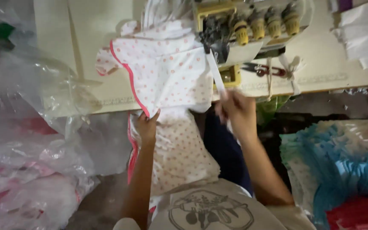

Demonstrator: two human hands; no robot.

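Sitting at a sewing machine (252,25), the person has a white garment (167,72) with small pink dots and a pink edge spread over the near part of the table (329,72), its lower half hanging off the near edge into the lap. The left hand (148,125) pinches the cloth just below the table edge, fingers closed on the fabric beside the pink trim. The right hand (237,111) is closed around a narrow white strip (216,74) that runs up and left to the foot of the machine; the hand is blurred, so how exactly the fingers lie on it cannot be told.

By the look of it, the step in hand is handling the strip where it meets the garment under the machine's foot, with the cloth held taut from below. Going on from here would call for keeping the strip straight and in line with the seam while the left hand holds the fabric flat and free of folds.

Scissors (260,70) lie on the table right of the machine. Clear plastic bags (30,140) are heaped at the left, and a stack of blue and white cloth (341,166) sits at the near right.
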